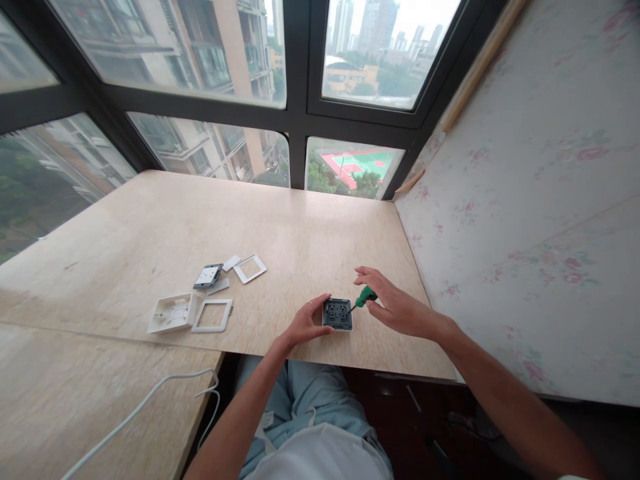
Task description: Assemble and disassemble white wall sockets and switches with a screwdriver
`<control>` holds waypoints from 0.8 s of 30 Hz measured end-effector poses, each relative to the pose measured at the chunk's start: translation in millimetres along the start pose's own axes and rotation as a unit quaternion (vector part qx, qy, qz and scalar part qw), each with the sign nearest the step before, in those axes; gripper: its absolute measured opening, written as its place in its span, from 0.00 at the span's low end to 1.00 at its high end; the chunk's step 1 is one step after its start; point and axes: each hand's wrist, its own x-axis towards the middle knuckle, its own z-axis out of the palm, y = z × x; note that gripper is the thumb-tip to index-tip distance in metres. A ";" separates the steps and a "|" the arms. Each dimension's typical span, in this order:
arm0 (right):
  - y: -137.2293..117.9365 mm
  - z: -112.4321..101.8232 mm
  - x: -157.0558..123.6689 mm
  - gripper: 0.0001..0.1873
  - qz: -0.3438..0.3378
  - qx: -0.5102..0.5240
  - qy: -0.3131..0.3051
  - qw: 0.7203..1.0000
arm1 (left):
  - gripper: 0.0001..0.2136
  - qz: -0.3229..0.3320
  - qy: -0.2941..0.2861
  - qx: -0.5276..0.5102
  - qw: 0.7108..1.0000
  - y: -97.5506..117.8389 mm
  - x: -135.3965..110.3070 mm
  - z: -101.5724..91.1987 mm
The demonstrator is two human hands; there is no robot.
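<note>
My left hand (306, 325) grips the left side of a grey socket module (337, 314) that lies on the beige tabletop (300, 233) near its front edge. My right hand (393, 303) holds a small screwdriver with a green handle (365, 297); its tip points down-left onto the module's right part. Both hands are closed on what they hold.
Left of the hands lie loose socket parts: a white back box (171, 313), a white square frame (213, 315), another frame (249, 268) and a grey-white module (209, 275). A white cable (150, 400) runs over a lower board. Flowered wall at right, windows behind.
</note>
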 end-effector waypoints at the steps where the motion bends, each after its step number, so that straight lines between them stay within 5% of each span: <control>1: -0.4 -0.7 -0.5 0.20 -0.007 0.019 -0.010 1.000 | 0.40 0.001 0.000 0.004 1.000 0.0 0.1 -0.1; 4: -1.5 0.1 1.3 0.17 -0.007 0.031 -0.006 0.999 | 0.40 0.006 0.000 0.010 1.000 0.4 0.1 -0.2; 7: -1.5 3.4 6.3 0.13 0.046 -0.078 0.033 0.995 | 0.40 0.006 0.001 0.015 1.000 1.0 -0.1 -0.1; 12: -2.7 2.5 11.6 0.23 0.157 -0.254 0.018 0.954 | 0.40 0.002 0.001 0.013 1.000 0.8 -0.5 -0.2; 16: -2.1 -3.8 7.2 0.16 0.119 -0.141 0.004 0.983 | 0.39 0.003 0.001 0.017 1.000 1.0 -0.3 -0.8; 20: -2.2 -8.9 1.8 0.23 0.021 -0.012 -0.038 0.999 | 0.39 0.006 0.001 0.023 1.000 1.0 -0.5 -0.7; 24: -10.2 -10.9 5.6 0.10 0.088 -0.018 -0.076 0.993 | 0.39 0.004 0.000 0.020 1.000 -0.6 -0.9 0.0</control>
